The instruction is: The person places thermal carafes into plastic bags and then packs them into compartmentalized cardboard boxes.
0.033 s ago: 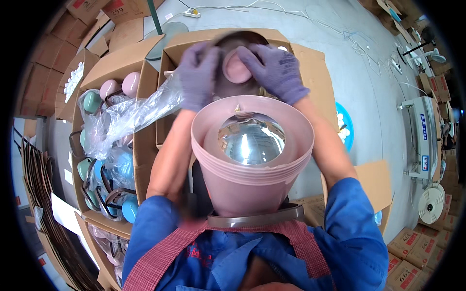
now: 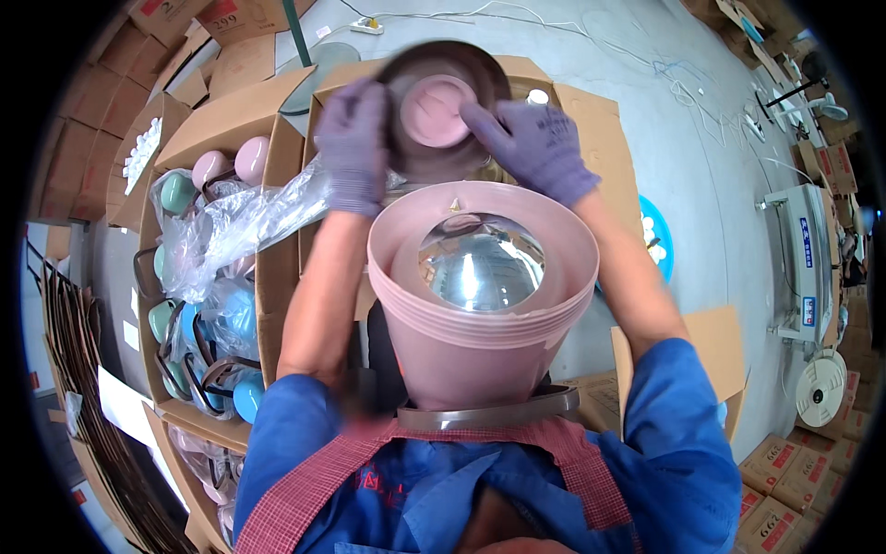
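Head view: both my gloved hands, left hand and right hand, clasp a dark round lid with pink knob over the open carton. Pink pot stack rests against my apron; many pieces remain bagged beside.

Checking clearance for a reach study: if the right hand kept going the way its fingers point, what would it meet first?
The right hand points left across the round dark lid; its fingertips already touch the lid's pink centre knob. Beyond that lies the left hand, though depth is unclear.
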`<action>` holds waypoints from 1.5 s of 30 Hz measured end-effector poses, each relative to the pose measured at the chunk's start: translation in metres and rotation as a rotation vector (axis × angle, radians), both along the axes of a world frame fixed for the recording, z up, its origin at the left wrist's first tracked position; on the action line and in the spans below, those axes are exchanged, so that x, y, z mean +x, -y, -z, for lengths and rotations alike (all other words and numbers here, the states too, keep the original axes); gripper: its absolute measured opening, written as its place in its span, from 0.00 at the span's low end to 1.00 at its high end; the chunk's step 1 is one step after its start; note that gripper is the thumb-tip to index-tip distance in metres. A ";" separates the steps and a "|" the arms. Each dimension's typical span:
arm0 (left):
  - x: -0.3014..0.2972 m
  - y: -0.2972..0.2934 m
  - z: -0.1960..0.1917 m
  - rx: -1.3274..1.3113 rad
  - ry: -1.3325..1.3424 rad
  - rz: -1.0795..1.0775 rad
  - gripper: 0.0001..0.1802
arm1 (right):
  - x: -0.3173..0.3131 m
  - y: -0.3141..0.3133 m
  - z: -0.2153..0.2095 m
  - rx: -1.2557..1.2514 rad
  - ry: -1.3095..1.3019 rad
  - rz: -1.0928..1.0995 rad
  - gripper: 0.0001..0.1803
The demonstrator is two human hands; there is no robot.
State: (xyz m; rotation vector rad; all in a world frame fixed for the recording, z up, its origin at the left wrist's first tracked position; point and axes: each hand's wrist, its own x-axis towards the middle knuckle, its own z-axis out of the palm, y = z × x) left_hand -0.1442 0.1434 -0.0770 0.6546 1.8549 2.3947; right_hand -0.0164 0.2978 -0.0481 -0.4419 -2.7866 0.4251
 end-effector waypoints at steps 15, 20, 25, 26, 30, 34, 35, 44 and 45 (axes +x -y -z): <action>0.055 0.080 -0.100 -0.178 -0.872 0.806 0.36 | 0.067 0.040 0.001 -1.347 -0.627 -0.582 0.47; 0.070 0.074 -0.094 -0.148 -0.752 0.500 0.42 | 0.088 0.033 -0.005 -1.265 -0.973 -0.200 0.44; 0.026 0.073 -0.036 -0.391 -0.268 0.619 0.44 | 0.113 0.076 -0.062 -0.455 -0.621 -0.270 0.32; 0.006 0.075 -0.011 -0.377 -0.036 0.635 0.44 | 0.120 0.078 -0.064 -0.436 -0.686 -0.270 0.25; 0.034 0.034 -0.025 0.453 0.554 0.769 0.37 | 0.106 0.089 -0.057 -0.346 -0.752 -0.232 0.16; 0.088 0.054 -0.006 0.291 0.257 0.836 0.31 | 0.115 0.080 -0.028 -0.597 -0.697 -0.371 0.14; 0.087 0.067 -0.008 0.236 0.145 0.783 0.28 | 0.115 0.066 -0.007 -0.750 -0.746 -0.426 0.15; 0.112 0.097 -0.063 -0.324 -0.833 0.145 0.22 | 0.113 0.092 -0.035 -0.880 -0.611 -0.013 0.21; 0.094 0.098 -0.046 -0.234 -0.556 0.337 0.24 | 0.114 0.103 -0.046 -0.654 -0.626 -0.083 0.20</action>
